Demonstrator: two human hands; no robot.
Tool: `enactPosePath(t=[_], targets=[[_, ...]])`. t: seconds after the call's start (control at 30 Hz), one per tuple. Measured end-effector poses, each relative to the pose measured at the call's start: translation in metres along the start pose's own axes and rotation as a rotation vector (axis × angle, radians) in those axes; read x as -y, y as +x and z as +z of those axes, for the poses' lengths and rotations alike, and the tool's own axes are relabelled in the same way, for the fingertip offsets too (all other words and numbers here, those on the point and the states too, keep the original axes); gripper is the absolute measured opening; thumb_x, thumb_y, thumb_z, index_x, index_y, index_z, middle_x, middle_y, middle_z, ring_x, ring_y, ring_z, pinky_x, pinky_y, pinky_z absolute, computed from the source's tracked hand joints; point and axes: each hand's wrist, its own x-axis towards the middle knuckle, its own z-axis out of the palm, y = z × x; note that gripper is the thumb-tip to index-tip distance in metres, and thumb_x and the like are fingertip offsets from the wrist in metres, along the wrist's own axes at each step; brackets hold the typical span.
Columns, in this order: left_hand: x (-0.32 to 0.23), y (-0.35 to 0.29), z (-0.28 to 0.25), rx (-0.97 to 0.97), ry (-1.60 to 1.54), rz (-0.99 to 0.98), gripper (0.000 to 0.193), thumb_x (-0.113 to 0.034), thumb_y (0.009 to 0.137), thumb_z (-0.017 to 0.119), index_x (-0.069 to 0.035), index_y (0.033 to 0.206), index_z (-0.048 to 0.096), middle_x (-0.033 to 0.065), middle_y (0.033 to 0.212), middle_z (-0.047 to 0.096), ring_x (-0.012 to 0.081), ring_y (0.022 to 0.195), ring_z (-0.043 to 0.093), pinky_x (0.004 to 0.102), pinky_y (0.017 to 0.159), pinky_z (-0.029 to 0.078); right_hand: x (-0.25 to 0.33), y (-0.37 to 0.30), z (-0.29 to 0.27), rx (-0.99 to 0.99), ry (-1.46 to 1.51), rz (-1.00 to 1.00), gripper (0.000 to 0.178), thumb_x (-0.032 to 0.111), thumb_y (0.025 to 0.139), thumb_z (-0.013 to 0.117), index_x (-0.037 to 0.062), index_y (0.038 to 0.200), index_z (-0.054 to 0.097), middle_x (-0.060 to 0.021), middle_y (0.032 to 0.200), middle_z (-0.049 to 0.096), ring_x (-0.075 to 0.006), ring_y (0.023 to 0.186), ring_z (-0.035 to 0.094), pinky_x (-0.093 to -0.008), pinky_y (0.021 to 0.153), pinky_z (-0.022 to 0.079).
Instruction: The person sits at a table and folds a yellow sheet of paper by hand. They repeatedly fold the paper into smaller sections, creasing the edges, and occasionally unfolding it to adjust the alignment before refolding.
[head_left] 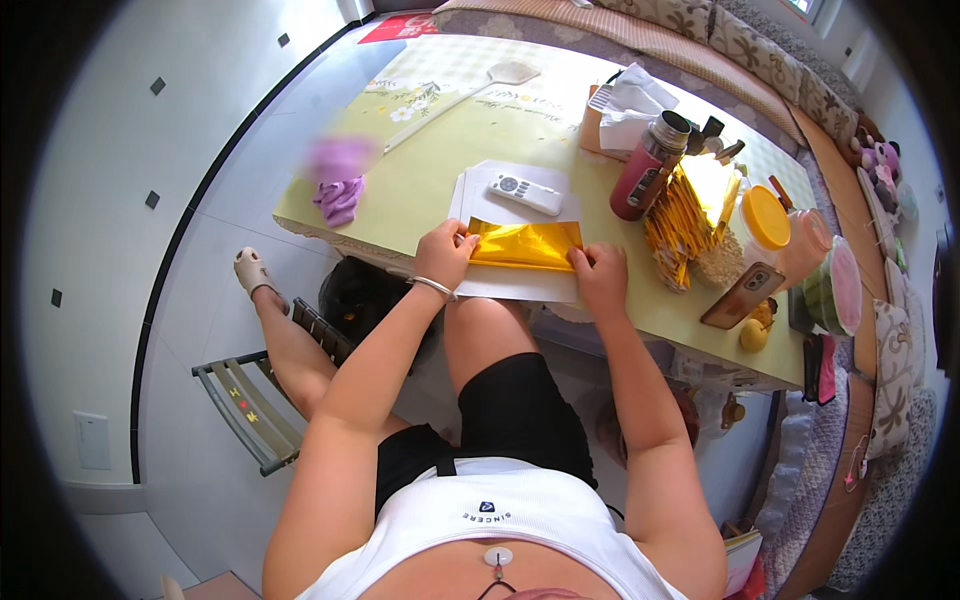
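Apparently mid-fold, the left hand [447,252] and right hand [602,279] pinch the gold foil [525,246] at nine and three o'clock, over white paper [520,285]; the next move likely calls for even creasing.

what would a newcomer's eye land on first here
Most likely the shiny gold foil, its ends held by the left hand and right hand over white paper. Next, perhaps the reddish flask to the foil's right, or the crumpled purple cloth near the left end of the table.
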Motion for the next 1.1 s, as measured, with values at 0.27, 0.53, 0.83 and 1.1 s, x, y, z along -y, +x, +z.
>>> enactPosePath(t=[0.27,0.53,0.83,1.1], targets=[[0.001,0.008,0.010,-0.049,0.330,0.071,0.023,-0.021,0.085,0.078,-0.006,0.094,0.063,0.0110,0.074,0.069,0.0328,0.067,0.067,0.0409,0.065,0.054,0.008,0.002,0.009,-0.029,-0.270,-0.004,0.026,0.027,0.081,0.077,0.0041,0.072,0.069,-0.0126,0.083,0.064,-0.0350,0.090,0.058,-0.0471,0.079,0.049],[-0.004,0.006,0.009,-0.034,0.439,0.554,0.050,-0.029,0.089,0.073,-0.005,0.130,0.059,0.0207,0.136,0.057,0.0380,0.126,0.054,0.0463,0.102,0.046,0.009,0.004,0.013,-0.042,-0.334,0.004,0.025,0.028,0.079,0.079,0.0050,0.072,0.071,-0.0106,0.085,0.065,-0.0327,0.094,0.059,-0.0451,0.081,0.051],[-0.023,-0.028,0.010,0.523,0.686,0.575,0.090,-0.079,0.090,0.039,-0.021,0.158,0.036,0.0161,0.166,0.023,0.0385,0.154,0.018,0.0626,0.120,0.013,0.029,0.009,0.005,0.059,-0.530,-0.004,0.051,0.034,0.087,0.073,0.0033,0.126,0.061,-0.0143,0.129,0.059,-0.0338,0.122,0.054,-0.0452,0.103,0.044],[-0.008,-0.028,-0.001,0.585,0.698,0.464,0.096,-0.078,0.090,0.041,-0.018,0.163,0.021,0.0158,0.169,0.010,0.0329,0.157,0.005,0.0570,0.123,0.003,0.036,-0.034,0.003,0.476,-0.337,-0.319,0.077,0.051,0.097,0.056,0.0021,0.153,0.037,-0.0160,0.161,0.035,-0.0299,0.153,0.025,-0.0492,0.123,0.020]])
